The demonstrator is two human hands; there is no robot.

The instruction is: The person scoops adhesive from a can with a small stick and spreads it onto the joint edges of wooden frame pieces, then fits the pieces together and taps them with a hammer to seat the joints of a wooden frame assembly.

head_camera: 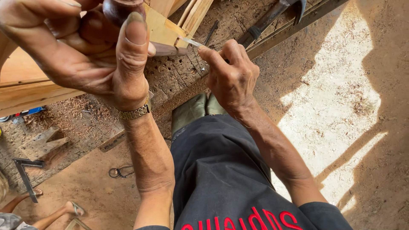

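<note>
While the left hand [81, 51] grips a dark wooden handle [121, 8], the right hand [232, 76] pinches its metal blade [191, 41].

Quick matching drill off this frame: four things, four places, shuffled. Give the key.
Things:
1. left hand
2. right hand
3. claw hammer
4. steel square

Places:
A. lying on the workbench, top of frame
B. pinching the thin metal blade
C. on the ground, lower left
D. wrapped round the dark wooden handle

Pairs: 1-D, 2-B, 3-A, 4-C
</note>
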